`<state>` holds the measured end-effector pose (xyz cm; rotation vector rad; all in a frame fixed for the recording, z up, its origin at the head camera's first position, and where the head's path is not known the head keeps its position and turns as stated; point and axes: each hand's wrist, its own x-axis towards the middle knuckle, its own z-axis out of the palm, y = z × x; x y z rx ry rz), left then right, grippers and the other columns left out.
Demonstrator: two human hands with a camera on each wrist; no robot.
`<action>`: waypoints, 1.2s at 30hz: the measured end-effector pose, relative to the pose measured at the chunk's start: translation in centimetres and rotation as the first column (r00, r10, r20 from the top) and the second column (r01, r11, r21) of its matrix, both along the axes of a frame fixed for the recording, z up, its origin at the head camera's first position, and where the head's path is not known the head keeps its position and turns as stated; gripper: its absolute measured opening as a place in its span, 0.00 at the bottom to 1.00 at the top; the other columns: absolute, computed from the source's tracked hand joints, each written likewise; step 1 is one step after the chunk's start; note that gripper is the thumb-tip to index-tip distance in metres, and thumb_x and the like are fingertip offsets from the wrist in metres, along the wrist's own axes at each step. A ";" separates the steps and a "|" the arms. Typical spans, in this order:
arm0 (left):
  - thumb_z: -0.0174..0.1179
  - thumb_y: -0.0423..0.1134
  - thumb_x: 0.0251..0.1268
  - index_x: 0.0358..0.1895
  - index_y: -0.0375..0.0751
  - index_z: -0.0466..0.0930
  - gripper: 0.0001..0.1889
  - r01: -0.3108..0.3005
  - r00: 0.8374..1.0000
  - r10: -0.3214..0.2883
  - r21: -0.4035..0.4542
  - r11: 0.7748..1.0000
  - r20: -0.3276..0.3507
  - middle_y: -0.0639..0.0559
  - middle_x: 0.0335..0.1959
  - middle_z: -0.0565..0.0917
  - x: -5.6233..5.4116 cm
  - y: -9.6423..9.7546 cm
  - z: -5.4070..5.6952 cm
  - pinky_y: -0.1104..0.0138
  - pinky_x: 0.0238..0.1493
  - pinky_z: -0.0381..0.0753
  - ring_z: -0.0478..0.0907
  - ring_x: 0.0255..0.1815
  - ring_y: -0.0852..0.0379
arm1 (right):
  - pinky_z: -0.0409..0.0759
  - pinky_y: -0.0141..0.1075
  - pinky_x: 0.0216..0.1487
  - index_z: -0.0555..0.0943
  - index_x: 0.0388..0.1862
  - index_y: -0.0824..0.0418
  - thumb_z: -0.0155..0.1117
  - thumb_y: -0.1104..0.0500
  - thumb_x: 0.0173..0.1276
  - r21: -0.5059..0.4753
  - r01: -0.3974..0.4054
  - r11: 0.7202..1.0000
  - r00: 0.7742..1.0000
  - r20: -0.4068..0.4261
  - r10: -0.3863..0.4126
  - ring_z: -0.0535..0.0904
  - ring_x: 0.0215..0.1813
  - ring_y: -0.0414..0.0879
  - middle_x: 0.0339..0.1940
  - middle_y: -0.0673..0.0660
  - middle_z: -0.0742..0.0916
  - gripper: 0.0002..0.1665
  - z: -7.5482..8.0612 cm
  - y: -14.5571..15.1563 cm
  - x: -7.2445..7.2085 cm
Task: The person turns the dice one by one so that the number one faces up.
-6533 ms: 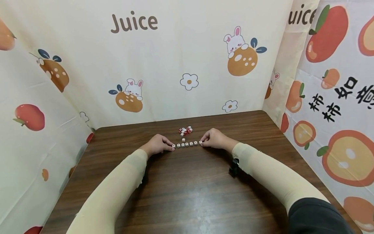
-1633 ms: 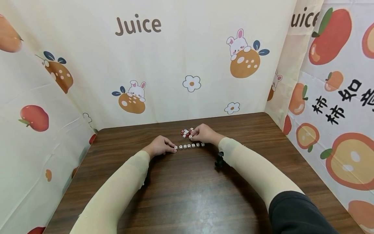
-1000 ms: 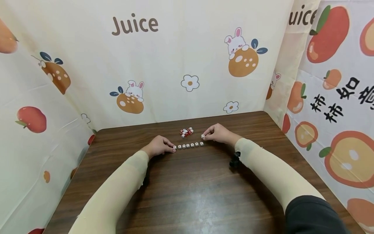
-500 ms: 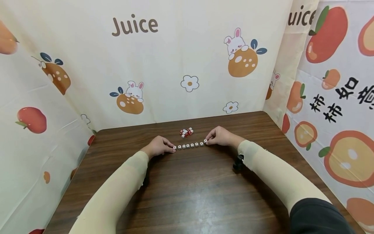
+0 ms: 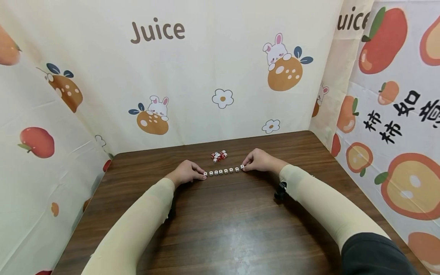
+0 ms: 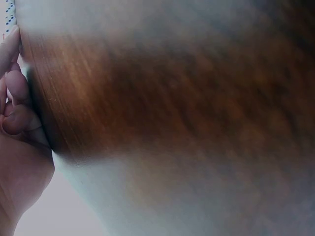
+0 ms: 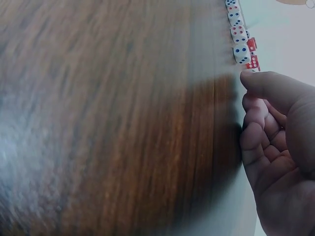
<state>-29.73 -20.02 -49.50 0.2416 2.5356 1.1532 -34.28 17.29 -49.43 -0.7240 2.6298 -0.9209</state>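
Note:
A row of several white dice (image 5: pixel 221 172) lies across the dark wood table, evenly spaced. At the row's left end my left hand (image 5: pixel 186 171) holds the outermost die (image 5: pixel 205 173) between thumb and forefinger. My right hand (image 5: pixel 258 160) pinches the die (image 5: pixel 242 167) at the right end with thumb and fingertips. In the left wrist view the left fingers (image 6: pixel 17 86) are at the left edge, with spotted dice (image 6: pixel 10 12) beyond them. In the right wrist view the thumb (image 7: pixel 268 84) hides most of the pinched die; other dice (image 7: pixel 239 34) line up past it.
Behind the row sits a small heap of red and white dice (image 5: pixel 219 156). The wood table (image 5: pixel 220 229) reaches back to a printed curtain (image 5: pixel 192 68), and more fruit-patterned cloth (image 5: pixel 395 114) hangs at the right side.
My right hand left the row's right end, picked a white die from in front of the heap, carried it right and set it down at that end. The left hand stayed at its die.

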 end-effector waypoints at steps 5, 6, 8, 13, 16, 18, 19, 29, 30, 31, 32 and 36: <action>0.84 0.42 0.68 0.47 0.42 0.99 0.11 -0.001 1.000 0.001 -0.001 1.000 0.005 0.47 0.53 0.96 0.0 0.0 -0.2 0.68 0.32 0.81 0.77 0.29 0.61 | 0.83 0.30 0.42 0.99 0.42 0.57 0.83 0.59 0.69 0.010 -0.008 1.000 1.000 -0.010 0.008 0.85 0.35 0.32 0.35 0.50 0.97 0.05 0.0 0.0 0.2; 0.84 0.43 0.68 0.47 0.42 0.99 0.11 -0.002 1.000 0.002 0.000 1.000 0.005 0.47 0.53 0.96 -0.1 0.0 -0.3 0.68 0.32 0.81 0.77 0.30 0.61 | 0.83 0.30 0.43 0.99 0.41 0.56 0.83 0.59 0.69 0.009 -0.010 1.000 1.000 -0.011 0.010 0.85 0.35 0.32 0.35 0.50 0.97 0.04 0.1 0.0 0.2; 0.84 0.42 0.68 0.48 0.42 0.99 0.11 -0.004 1.000 0.004 0.000 1.000 0.002 0.47 0.53 0.96 -0.1 0.0 -0.3 0.68 0.32 0.80 0.77 0.30 0.61 | 0.83 0.30 0.43 0.99 0.41 0.56 0.83 0.60 0.69 0.010 -0.013 1.000 1.000 -0.017 0.013 0.85 0.35 0.33 0.35 0.50 0.97 0.04 0.1 0.0 0.3; 0.84 0.42 0.68 0.47 0.42 0.99 0.11 -0.003 1.000 0.003 -0.003 1.000 0.000 0.47 0.53 0.96 -0.1 -0.1 -0.3 0.68 0.32 0.80 0.77 0.29 0.61 | 0.83 0.30 0.43 0.99 0.41 0.57 0.83 0.60 0.69 0.015 -0.017 1.000 0.999 -0.028 0.017 0.85 0.35 0.32 0.34 0.49 0.97 0.04 0.1 -0.1 0.3; 0.84 0.42 0.68 0.48 0.42 0.99 0.11 0.001 1.000 -0.001 -0.003 1.000 -0.003 0.47 0.53 0.96 -0.1 -0.1 -0.3 0.68 0.31 0.80 0.77 0.29 0.61 | 0.83 0.30 0.43 0.99 0.41 0.57 0.82 0.60 0.69 0.016 -0.016 1.000 0.999 -0.029 0.017 0.85 0.35 0.32 0.34 0.49 0.97 0.04 0.1 -0.1 0.3; 0.84 0.42 0.68 0.48 0.42 0.99 0.11 0.001 1.000 -0.001 -0.002 1.000 -0.004 0.47 0.53 0.96 0.0 -0.1 -0.2 0.68 0.31 0.80 0.77 0.28 0.60 | 0.83 0.30 0.43 0.99 0.41 0.57 0.82 0.60 0.69 0.018 -0.016 1.000 1.000 -0.027 0.016 0.85 0.34 0.32 0.34 0.49 0.97 0.04 0.1 -0.2 0.3; 0.84 0.42 0.68 0.48 0.41 0.99 0.11 0.002 1.000 -0.002 -0.001 1.000 -0.005 0.47 0.53 0.96 0.0 0.0 -0.2 0.67 0.31 0.80 0.76 0.28 0.60 | 0.83 0.30 0.43 0.99 0.41 0.57 0.82 0.60 0.69 0.019 -0.015 1.000 1.000 -0.024 0.015 0.85 0.34 0.32 0.34 0.49 0.97 0.04 0.1 -0.2 0.3; 0.84 0.42 0.68 0.48 0.42 0.99 0.11 -0.009 1.000 0.009 0.003 1.000 0.004 0.47 0.52 0.96 0.1 0.0 -0.2 0.68 0.31 0.80 0.76 0.28 0.60 | 0.82 0.29 0.42 0.99 0.40 0.56 0.82 0.61 0.68 0.026 -0.010 1.000 1.000 -0.018 0.010 0.84 0.34 0.32 0.33 0.48 0.97 0.04 0.0 -0.2 0.4; 0.84 0.42 0.68 0.48 0.42 0.99 0.11 -0.008 1.000 0.008 0.003 1.000 0.006 0.47 0.52 0.96 0.1 0.0 -0.2 0.68 0.31 0.80 0.76 0.28 0.60 | 0.82 0.29 0.42 0.99 0.40 0.56 0.82 0.61 0.68 0.027 -0.012 1.000 1.000 -0.020 0.013 0.84 0.34 0.32 0.33 0.48 0.97 0.04 0.0 -0.2 0.3; 0.84 0.42 0.68 0.48 0.42 0.99 0.11 -0.010 1.000 0.010 0.003 1.000 0.010 0.47 0.52 0.96 0.0 0.0 -0.2 0.68 0.31 0.80 0.76 0.28 0.61 | 0.82 0.29 0.42 0.99 0.40 0.56 0.82 0.60 0.68 0.029 -0.014 0.999 1.000 -0.021 0.015 0.84 0.34 0.32 0.33 0.48 0.97 0.04 0.0 -0.2 0.3; 0.84 0.42 0.68 0.48 0.42 0.99 0.11 -0.008 1.000 0.008 0.002 1.000 0.012 0.47 0.53 0.96 0.0 -0.1 -0.2 0.68 0.31 0.80 0.76 0.28 0.61 | 0.82 0.29 0.42 0.99 0.40 0.56 0.81 0.60 0.68 0.031 -0.016 0.999 1.000 -0.022 0.017 0.84 0.34 0.32 0.33 0.48 0.97 0.04 0.0 -0.2 0.2; 0.84 0.43 0.68 0.48 0.43 0.99 0.10 -0.006 1.000 0.006 0.002 1.000 0.016 0.47 0.53 0.96 0.0 -0.1 -0.1 0.67 0.32 0.80 0.76 0.28 0.60 | 0.82 0.29 0.42 0.99 0.40 0.56 0.81 0.60 0.68 0.038 -0.022 0.999 0.999 -0.023 0.023 0.84 0.34 0.32 0.32 0.47 0.96 0.05 -0.2 -0.2 0.1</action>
